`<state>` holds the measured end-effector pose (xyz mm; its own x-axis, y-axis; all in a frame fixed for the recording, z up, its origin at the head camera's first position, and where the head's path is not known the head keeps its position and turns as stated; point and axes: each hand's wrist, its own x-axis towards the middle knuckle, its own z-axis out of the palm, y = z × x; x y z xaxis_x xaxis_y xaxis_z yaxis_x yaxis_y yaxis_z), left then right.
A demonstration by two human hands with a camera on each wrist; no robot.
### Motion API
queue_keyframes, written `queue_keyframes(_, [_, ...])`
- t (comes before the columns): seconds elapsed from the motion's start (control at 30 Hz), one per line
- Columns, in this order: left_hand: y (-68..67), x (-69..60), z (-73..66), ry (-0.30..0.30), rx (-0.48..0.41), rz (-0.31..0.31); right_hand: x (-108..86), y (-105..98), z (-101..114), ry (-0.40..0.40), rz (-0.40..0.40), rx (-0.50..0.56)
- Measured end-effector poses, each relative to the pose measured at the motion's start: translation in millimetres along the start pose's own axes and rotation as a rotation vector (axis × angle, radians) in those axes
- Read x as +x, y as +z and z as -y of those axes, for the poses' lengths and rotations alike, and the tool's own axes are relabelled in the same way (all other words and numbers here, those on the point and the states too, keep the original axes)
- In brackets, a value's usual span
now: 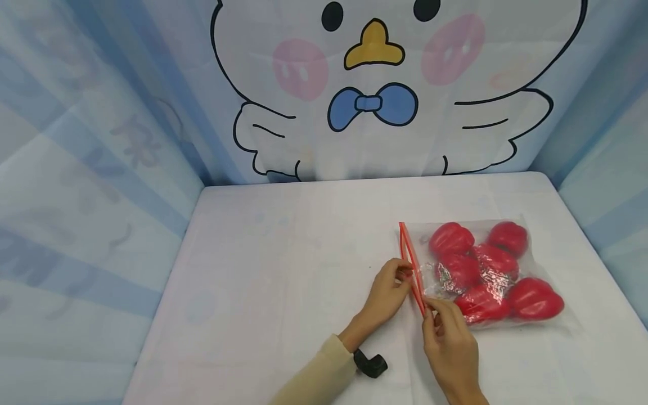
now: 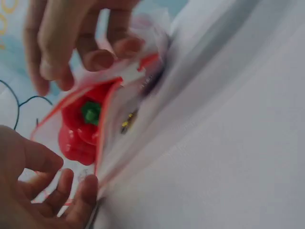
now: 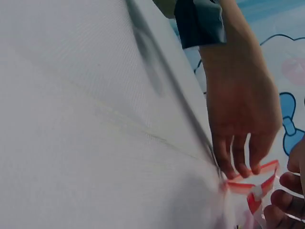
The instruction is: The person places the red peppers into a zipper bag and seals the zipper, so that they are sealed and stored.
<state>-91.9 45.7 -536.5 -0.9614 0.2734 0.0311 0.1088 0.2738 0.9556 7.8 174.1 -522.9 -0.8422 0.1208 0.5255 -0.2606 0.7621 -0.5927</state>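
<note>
A clear zip bag (image 1: 426, 239) with a red-edged mouth lies on the right of the table, holding several red bell peppers (image 1: 535, 299). My left hand (image 1: 387, 289) holds the middle of the red edge between bent fingers. My right hand (image 1: 450, 346) pinches the near end of that edge between thumb and fingers. In the left wrist view the mouth gapes, and one bell pepper (image 2: 78, 136) with a green stem shows inside. The right wrist view has my left hand (image 3: 243, 95) over the red edge, with my right hand (image 3: 286, 202) partly cut off.
A white cloth covers the table (image 1: 263, 270). The black wrist device (image 1: 372, 364) sits by my left sleeve (image 1: 321, 374). Behind the table hangs a curtain (image 1: 374, 146) printed with a cartoon bird, and pale blue curtains (image 1: 86, 225) stand at both sides.
</note>
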Motion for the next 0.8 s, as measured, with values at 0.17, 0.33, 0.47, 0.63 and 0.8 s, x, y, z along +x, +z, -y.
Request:
queue_keyframes(0.17, [-10.3,-23.3,-6.8,-0.190,-0.178,0.018,-3.4,-12.6,5.1,0.256,0.005,0.118])
queue_keyframes(0.33, [-17.2,-44.0,-15.4,-0.290,-0.236,0.116,-3.4,-29.5,6.7,0.661,0.095,0.283])
queue_keyframes(0.47, [-16.9,-54.1,-21.9,-0.350,-0.215,0.197,-5.4,-39.6,-0.6,0.866,0.147,0.477])
queue_keyframes(0.63, [-12.0,-59.9,-26.7,-0.393,-0.175,0.307,-12.2,-46.2,-10.2,0.964,0.193,0.638])
queue_keyframes(0.8, [-6.5,-61.3,-26.5,-0.417,-0.249,0.377,-18.8,-49.5,-19.9,1.014,0.280,0.711])
